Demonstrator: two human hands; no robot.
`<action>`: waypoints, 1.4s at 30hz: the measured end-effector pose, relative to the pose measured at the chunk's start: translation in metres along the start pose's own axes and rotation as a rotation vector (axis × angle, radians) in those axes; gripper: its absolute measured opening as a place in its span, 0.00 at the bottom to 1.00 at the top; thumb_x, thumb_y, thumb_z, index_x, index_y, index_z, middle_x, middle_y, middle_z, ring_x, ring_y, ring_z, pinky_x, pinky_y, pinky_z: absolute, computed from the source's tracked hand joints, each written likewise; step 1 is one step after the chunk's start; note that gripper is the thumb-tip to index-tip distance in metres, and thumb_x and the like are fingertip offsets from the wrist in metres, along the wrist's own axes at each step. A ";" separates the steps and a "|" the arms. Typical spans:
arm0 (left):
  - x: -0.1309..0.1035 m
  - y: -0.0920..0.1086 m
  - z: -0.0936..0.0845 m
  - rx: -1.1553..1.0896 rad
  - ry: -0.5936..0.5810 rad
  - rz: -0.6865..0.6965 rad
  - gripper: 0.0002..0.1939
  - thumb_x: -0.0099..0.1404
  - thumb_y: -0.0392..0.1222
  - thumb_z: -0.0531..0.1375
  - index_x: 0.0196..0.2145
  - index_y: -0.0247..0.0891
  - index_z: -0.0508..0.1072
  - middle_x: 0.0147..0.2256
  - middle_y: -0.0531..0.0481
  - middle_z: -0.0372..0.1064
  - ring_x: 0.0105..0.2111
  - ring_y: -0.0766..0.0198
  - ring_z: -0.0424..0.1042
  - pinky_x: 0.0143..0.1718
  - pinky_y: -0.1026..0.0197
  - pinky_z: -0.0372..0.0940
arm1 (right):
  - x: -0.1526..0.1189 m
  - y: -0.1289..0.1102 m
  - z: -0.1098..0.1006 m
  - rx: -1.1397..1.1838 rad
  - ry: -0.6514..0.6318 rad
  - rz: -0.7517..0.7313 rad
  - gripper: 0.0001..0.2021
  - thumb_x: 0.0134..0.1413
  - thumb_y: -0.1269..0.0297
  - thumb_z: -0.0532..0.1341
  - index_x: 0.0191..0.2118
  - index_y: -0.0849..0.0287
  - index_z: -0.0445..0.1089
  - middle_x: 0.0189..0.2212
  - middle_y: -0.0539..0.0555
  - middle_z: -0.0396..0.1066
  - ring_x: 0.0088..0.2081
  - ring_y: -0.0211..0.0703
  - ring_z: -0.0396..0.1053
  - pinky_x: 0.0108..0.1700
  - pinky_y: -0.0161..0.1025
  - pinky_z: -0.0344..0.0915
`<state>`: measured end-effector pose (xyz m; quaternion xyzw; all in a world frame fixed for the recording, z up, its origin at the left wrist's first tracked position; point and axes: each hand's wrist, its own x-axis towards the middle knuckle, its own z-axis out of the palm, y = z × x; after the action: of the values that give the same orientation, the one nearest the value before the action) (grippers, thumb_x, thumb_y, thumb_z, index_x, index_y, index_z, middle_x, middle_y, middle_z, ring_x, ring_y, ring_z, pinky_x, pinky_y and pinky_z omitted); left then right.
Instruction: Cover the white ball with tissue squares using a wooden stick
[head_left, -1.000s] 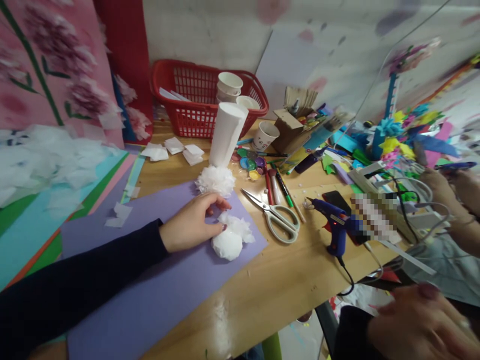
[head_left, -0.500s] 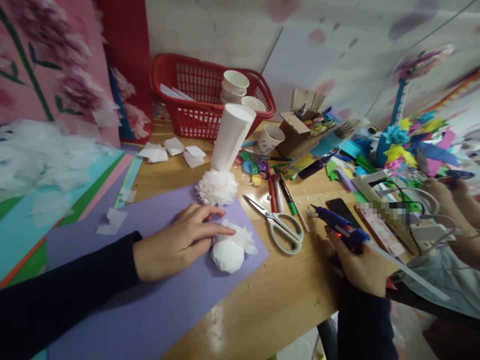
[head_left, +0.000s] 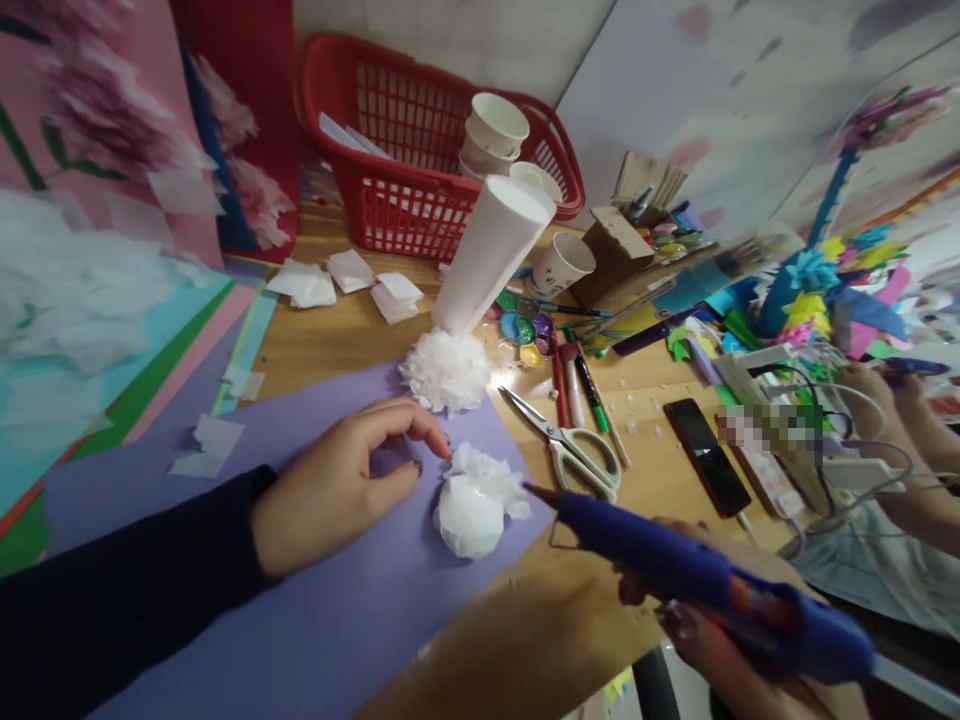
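Since the earlier frame, we see the glue gun (head_left: 697,570) brought from beside the phone (head_left: 707,455) toward the white ball (head_left: 469,522), gripped in the right hand (head_left: 739,680), while the left hand (head_left: 337,490) has drawn back slightly. Its fingers (head_left: 409,414) are loosely curled and hold nothing (whether the index touches the ball's crumpled frill (head_left: 480,468), we cannot tell). We judge this a gluing step; the next move calls for a steady nozzle (head_left: 545,496) and fingertips clear of the heat. The ball, round and faintly creased, lies with its thin, papery frill on the smooth purple sheet (head_left: 300,620). Beyond it we find a ruffled white pompom (head_left: 448,370), a smooth white tube (head_left: 489,260), scissors (head_left: 581,455) with pale looped handles and, farther off, a red slatted basket (head_left: 412,190).
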<state>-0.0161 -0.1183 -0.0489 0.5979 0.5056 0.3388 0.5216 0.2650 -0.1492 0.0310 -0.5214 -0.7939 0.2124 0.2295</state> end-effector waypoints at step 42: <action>0.000 -0.001 0.002 0.004 0.027 0.070 0.15 0.51 0.25 0.51 0.30 0.38 0.72 0.35 0.53 0.71 0.41 0.63 0.69 0.46 0.58 0.61 | 0.020 -0.017 0.039 -0.080 -0.126 -0.071 0.15 0.62 0.59 0.54 0.23 0.54 0.62 0.15 0.48 0.60 0.16 0.38 0.61 0.18 0.35 0.57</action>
<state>-0.0146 -0.1194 -0.0505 0.6118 0.4922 0.3639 0.5011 0.2227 -0.1412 0.0123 -0.4875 -0.8325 0.2047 0.1655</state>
